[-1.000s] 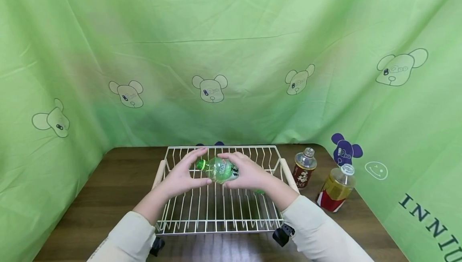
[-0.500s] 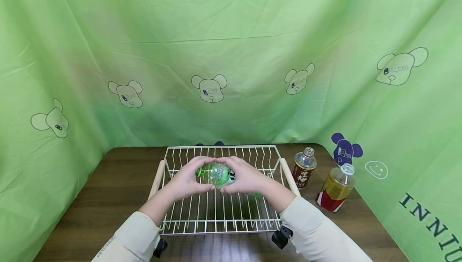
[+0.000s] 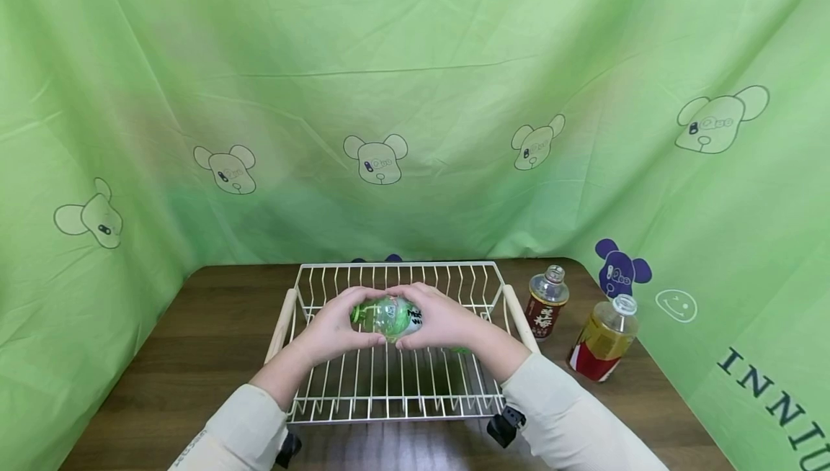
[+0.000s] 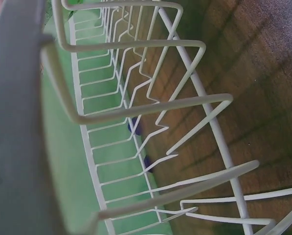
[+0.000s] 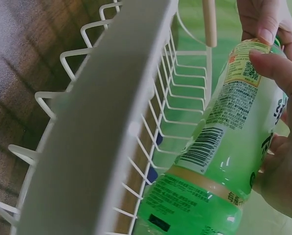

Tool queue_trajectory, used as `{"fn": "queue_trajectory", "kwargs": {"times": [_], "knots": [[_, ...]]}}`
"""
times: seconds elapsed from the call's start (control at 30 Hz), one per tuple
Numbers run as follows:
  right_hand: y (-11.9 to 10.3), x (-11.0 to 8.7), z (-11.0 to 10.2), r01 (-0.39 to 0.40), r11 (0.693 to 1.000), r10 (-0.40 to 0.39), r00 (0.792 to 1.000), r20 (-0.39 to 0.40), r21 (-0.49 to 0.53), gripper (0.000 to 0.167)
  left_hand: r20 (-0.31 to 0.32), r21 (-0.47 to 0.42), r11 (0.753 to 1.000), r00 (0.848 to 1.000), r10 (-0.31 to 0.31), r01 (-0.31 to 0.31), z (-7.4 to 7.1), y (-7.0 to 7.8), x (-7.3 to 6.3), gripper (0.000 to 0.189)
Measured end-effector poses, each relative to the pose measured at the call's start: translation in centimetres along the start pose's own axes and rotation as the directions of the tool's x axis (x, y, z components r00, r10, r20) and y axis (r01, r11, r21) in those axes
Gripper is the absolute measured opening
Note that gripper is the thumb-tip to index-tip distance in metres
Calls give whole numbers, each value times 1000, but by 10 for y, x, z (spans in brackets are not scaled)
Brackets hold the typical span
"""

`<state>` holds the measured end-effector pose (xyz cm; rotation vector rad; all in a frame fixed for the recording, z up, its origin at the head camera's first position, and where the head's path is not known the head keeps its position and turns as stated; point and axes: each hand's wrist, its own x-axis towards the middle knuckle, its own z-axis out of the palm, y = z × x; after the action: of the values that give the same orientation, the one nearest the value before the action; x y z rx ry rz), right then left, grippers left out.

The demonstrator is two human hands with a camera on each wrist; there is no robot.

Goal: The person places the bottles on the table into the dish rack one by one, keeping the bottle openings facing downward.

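Note:
Above a white wire dish rack (image 3: pixel 389 405), both hands hold a green plastic drink bottle (image 3: pixel 387 316) lying sideways, its green cap toward the left. My left hand (image 3: pixel 338 321) curls round the cap-and-shoulder end. Round the bottle's middle, my right hand (image 3: pixel 442 318) has its fingers wrapped, and the thumbs come close together beneath. Seen from the right wrist, the bottle (image 5: pixel 209 161) shows a barcode and a printed label, with the right thumb pressed on it. The left wrist view holds mostly rack wires (image 4: pixel 155 103); the bottle is hidden there.
Two capless bottles stand right of the rack: one with a dark red-brown label (image 3: pixel 543 314), one with a yellow and red label (image 3: pixel 599 345). Wooden handles (image 3: pixel 283 321) flank the rack on the dark wood table (image 3: pixel 168 370). A green printed cloth (image 3: pixel 415 96) hangs behind.
My left hand has moved right and closed round the neck end of the bottle, bringing both hands together. The bottle has dropped slightly. The other bottles and the rack stay put.

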<state>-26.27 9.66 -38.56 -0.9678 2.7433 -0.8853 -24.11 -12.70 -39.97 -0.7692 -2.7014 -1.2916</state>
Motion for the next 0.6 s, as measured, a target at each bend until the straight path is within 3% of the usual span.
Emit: {"fn": "queue_trajectory", "kwargs": {"times": [0.27, 0.6], "knots": [[6, -4, -5, -49, 999, 49, 996, -74, 3, 87, -100, -37, 999, 995, -23, 19, 3, -7, -3, 65], [18, -16, -19, -93, 993, 108, 964, -242, 73, 82, -182, -170, 979, 973, -143, 112, 5, -16, -11, 65]]}}
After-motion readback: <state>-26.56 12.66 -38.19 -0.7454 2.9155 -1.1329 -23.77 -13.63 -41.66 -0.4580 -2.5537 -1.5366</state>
